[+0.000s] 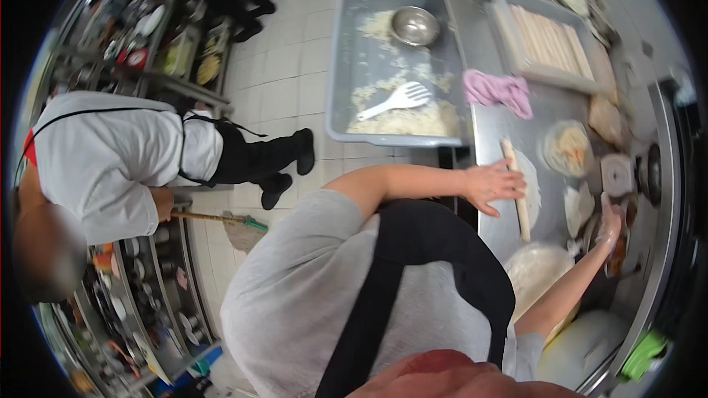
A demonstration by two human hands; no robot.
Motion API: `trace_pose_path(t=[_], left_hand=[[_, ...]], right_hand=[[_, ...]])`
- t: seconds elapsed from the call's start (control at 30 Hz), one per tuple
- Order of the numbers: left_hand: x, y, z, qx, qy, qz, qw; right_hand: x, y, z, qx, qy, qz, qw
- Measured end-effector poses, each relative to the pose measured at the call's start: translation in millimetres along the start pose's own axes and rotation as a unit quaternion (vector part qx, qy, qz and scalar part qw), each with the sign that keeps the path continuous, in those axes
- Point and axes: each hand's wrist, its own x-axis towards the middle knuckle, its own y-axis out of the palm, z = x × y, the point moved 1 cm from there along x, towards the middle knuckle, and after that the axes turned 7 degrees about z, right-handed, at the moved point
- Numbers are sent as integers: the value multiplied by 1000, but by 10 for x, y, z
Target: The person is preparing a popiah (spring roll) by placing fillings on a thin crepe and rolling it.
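Note:
My left hand (492, 185) rests with spread fingers on a wooden rolling pin (519, 204), which lies over a thin sheet of white dough (530, 188) on the steel counter (498, 229). In a clear plastic glove, my right hand (611, 224) reaches out to the far side of the counter, close to a small white scale (617, 175); whether it holds anything is not plain. Between the hands lies a pale crumpled piece (578, 209), perhaps dough or wrap. A clear bowl with pale food (568, 148) stands beyond the dough.
A grey-blue tub (332, 83) holds pale crumbs, a white slotted spatula (401, 99) and a metal bowl (415, 26). Beside it lie a pink cloth (498, 93) and a bin of pale sticks (553, 44). Behind, a co-worker (110, 160) holds a mop (215, 218) near shelves.

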Motion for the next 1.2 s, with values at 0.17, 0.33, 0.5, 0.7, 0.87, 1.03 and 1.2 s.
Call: trace_pose_path(t=[0.17, 0.33, 0.5, 0.7, 0.87, 1.03, 1.2], left_hand=[[-120, -159, 108, -68, -59, 42, 995], [-117, -294, 59, 38, -92, 105, 989], [-10, -225, 29, 48, -73, 113, 990], [34, -217, 10, 30, -57, 84, 994], [-25, -221, 26, 34, -61, 76, 995], [-50, -172, 55, 39, -65, 80, 994], [-76, -186, 56, 19, -59, 55, 997]], right_hand=[[-412, -367, 661, -188, 213, 2, 959], [-178, -43, 292, -271, 129, 49, 953], [43, 70, -519, -217, 185, -22, 958], [-86, -195, 13, 9, -15, 34, 999], [-652, 1020, 1465, -17, -186, 95, 978], [-604, 1777, 1687, -61, -175, 109, 977], [-508, 1620, 1740, -113, -117, 192, 968]])
